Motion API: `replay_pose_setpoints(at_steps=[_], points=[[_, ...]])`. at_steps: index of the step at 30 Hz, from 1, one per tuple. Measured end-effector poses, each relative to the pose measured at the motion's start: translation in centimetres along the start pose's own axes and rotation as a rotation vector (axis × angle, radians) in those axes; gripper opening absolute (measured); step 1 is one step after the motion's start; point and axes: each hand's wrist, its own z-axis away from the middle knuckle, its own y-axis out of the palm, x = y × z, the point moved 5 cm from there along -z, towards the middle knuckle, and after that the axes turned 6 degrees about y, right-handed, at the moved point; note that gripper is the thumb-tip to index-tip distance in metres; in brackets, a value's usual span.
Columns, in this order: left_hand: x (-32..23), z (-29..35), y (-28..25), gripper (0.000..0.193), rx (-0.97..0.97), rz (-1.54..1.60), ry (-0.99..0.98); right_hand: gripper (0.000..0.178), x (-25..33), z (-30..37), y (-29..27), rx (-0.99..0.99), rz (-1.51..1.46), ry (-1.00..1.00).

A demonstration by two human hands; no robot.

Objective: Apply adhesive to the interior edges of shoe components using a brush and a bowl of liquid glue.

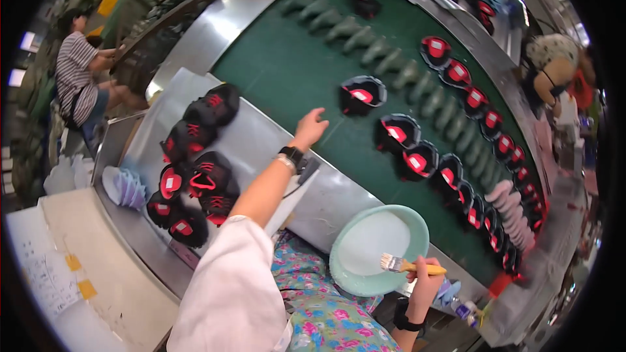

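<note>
My left hand reaches over the near edge of the green conveyor belt, its fingers apart and nothing in them. The nearest thing to it is a black and red piece with a white label, which looks like a shoe upper; they are not touching. In my right hand is a flat paintbrush with a yellow handle and pale bristles. The brush is held over a pale green basin of white liquid, at the belt's near side.
Similar black and red pieces stand in rows along the belt, beside a row of grey-green shoe-shaped forms. More black and red pieces are heaped on the metal table to my left, near stacked pale blue cups. People sit and work beyond the belt.
</note>
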Motion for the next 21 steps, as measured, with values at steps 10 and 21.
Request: replay_pose_setpoints(at_steps=[10,21], points=[[2.9,5.1,-28.9,0.098,-0.193,-1.315,-0.326,0.032,1.2,-1.2,5.5,0.190,0.089,-0.071],[-1.9,4.0,-28.1,0.066,-0.426,-0.474,0.232,0.020,4.3,1.5,9.1,0.288,0.263,-0.270]])
